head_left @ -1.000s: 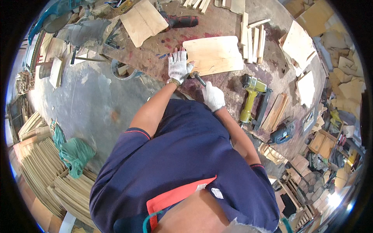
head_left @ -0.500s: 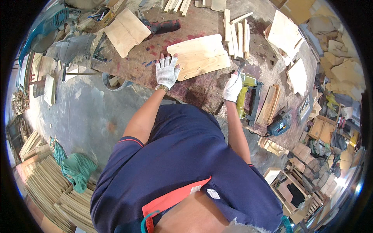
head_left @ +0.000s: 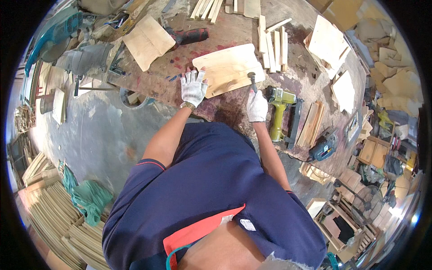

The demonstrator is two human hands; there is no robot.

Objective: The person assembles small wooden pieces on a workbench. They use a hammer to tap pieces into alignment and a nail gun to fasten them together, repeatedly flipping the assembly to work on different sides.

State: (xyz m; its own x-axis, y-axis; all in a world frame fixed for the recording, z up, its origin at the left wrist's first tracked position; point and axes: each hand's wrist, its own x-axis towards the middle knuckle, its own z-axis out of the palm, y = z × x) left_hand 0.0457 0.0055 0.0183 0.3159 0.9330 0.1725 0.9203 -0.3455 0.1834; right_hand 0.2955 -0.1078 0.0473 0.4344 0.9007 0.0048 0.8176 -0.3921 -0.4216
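A pale wooden board [head_left: 225,65] with shaped corners lies on the stained workbench in front of me. My left hand [head_left: 194,89], in a white fingertip-less glove, rests at the board's near left edge with its fingers stretched out. In the gloved fist of my right hand [head_left: 257,108] is a hammer [head_left: 253,79]; its dark head is over the board's right end. Whether the head touches the wood I cannot tell. Just right of that hand lies a yellow-green nail gun [head_left: 280,105] with a black magazine.
Wooden strips [head_left: 273,47] lie beyond the board. A red-and-black cordless tool [head_left: 191,36] sits beside another board [head_left: 148,41] at the far left. To the right are stacked boards [head_left: 327,42], slats [head_left: 310,123] and a blue-black power tool [head_left: 323,146]. A circular saw [head_left: 56,42] stands far left.
My right hand has moved left with the hammer, from beside the nail gun to the board's right end. My left hand stays at the board's left edge.
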